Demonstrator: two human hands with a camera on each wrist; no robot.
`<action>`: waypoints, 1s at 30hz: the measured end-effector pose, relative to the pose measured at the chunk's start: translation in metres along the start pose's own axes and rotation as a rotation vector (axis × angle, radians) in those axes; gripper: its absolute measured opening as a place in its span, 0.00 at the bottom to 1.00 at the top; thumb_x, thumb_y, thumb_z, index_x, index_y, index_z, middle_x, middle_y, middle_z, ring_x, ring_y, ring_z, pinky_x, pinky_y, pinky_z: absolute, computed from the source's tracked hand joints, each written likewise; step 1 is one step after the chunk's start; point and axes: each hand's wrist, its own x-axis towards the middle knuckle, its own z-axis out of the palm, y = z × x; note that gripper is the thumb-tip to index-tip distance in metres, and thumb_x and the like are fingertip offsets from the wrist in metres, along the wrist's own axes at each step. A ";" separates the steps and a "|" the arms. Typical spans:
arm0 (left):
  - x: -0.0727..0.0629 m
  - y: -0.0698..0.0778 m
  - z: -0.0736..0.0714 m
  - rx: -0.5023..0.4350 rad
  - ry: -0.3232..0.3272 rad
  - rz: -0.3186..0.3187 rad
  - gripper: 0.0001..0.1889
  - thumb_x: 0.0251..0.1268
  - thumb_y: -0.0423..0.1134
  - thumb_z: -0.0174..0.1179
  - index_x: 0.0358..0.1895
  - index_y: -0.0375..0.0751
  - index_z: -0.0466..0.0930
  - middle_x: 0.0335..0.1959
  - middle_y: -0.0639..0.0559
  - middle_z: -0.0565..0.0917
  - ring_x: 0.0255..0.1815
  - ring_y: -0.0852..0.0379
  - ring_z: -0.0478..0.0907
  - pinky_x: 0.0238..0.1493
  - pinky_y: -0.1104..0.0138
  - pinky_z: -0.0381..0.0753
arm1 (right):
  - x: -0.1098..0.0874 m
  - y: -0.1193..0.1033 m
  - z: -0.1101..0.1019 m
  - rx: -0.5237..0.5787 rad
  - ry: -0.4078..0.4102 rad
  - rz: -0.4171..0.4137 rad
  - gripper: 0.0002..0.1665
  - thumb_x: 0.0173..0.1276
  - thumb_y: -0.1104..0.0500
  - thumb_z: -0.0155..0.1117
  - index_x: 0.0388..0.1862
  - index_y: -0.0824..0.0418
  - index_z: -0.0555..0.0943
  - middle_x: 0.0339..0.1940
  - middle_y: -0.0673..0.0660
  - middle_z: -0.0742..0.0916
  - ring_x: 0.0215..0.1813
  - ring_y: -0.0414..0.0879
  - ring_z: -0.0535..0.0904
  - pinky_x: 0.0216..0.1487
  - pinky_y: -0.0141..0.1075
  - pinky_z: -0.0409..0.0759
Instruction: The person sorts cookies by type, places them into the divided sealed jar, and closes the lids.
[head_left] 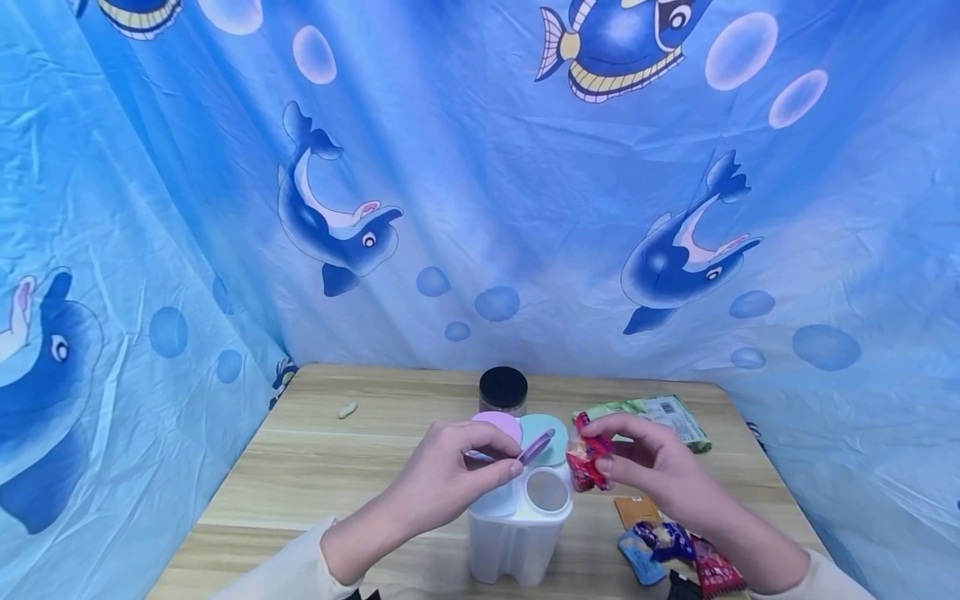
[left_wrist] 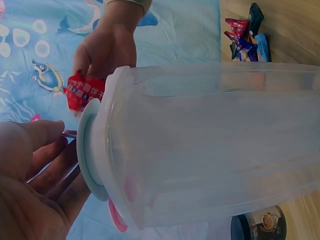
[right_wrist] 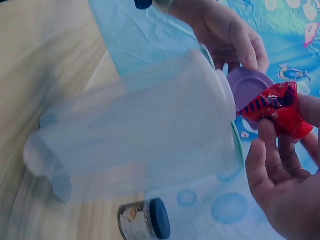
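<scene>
A translucent white container (head_left: pixel 517 554) with several round mouths stands upright on the table between the hands. Pink (head_left: pixel 495 422) and teal (head_left: pixel 551 429) lids close its back mouths; the front right mouth is uncovered. Just above it, my left hand (head_left: pixel 459 458) pinches a round purple lid (right_wrist: pixel 248 86) by its edge, tilted. My right hand (head_left: pixel 651 460) holds a shiny red wrapped snack packet (head_left: pixel 588 458) beside the uncovered mouth, between thumb and fingers. A pale blue lid (left_wrist: pixel 90 150) on the front left mouth is partly hidden by the left hand in the head view.
Behind the container stands a jar with a black lid (head_left: pixel 503 387). A green package (head_left: pixel 671 421) lies at the back right. Several small packets (head_left: pixel 663 542) are piled under the right forearm. A small pale object (head_left: pixel 347 410) lies at the back left. Blue printed curtains (head_left: pixel 480 208) surround the table.
</scene>
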 end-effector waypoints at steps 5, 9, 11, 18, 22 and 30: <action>0.000 0.000 0.000 -0.002 0.001 -0.003 0.05 0.64 0.36 0.71 0.41 0.50 0.90 0.37 0.62 0.89 0.41 0.64 0.87 0.42 0.70 0.88 | 0.004 -0.004 0.011 -0.006 0.070 0.056 0.16 0.77 0.61 0.62 0.61 0.58 0.79 0.56 0.57 0.84 0.41 0.54 0.84 0.41 0.41 0.88; 0.000 0.000 0.000 -0.017 0.003 0.005 0.05 0.64 0.36 0.71 0.41 0.49 0.90 0.37 0.61 0.90 0.41 0.64 0.87 0.42 0.70 0.88 | 0.005 -0.005 0.019 -0.094 0.124 -0.029 0.14 0.73 0.62 0.67 0.56 0.56 0.82 0.52 0.56 0.86 0.40 0.50 0.84 0.40 0.39 0.87; 0.000 0.000 -0.001 -0.022 0.002 0.008 0.05 0.64 0.36 0.71 0.41 0.49 0.90 0.37 0.61 0.90 0.41 0.63 0.87 0.42 0.70 0.88 | 0.005 -0.005 0.024 -0.168 0.138 -0.074 0.14 0.70 0.60 0.70 0.54 0.52 0.83 0.49 0.52 0.88 0.42 0.47 0.85 0.40 0.38 0.87; 0.001 -0.001 -0.002 -0.016 -0.007 0.008 0.05 0.65 0.36 0.71 0.41 0.50 0.90 0.38 0.62 0.89 0.42 0.63 0.87 0.43 0.70 0.88 | 0.009 0.001 0.037 -0.483 0.149 -0.228 0.15 0.63 0.49 0.78 0.47 0.37 0.84 0.52 0.41 0.83 0.54 0.39 0.79 0.45 0.35 0.86; 0.001 -0.002 -0.001 -0.024 -0.006 0.019 0.05 0.65 0.36 0.71 0.41 0.49 0.90 0.38 0.61 0.90 0.42 0.63 0.87 0.43 0.70 0.88 | 0.011 0.004 0.039 -0.639 0.193 -0.365 0.21 0.57 0.53 0.83 0.43 0.34 0.83 0.57 0.44 0.79 0.61 0.40 0.73 0.53 0.33 0.81; 0.002 -0.003 -0.001 -0.003 -0.012 0.038 0.05 0.65 0.36 0.71 0.42 0.49 0.89 0.38 0.60 0.90 0.42 0.64 0.87 0.44 0.70 0.88 | 0.015 0.002 0.038 -0.633 0.089 -0.602 0.17 0.63 0.60 0.77 0.47 0.41 0.87 0.50 0.41 0.84 0.51 0.36 0.76 0.49 0.28 0.79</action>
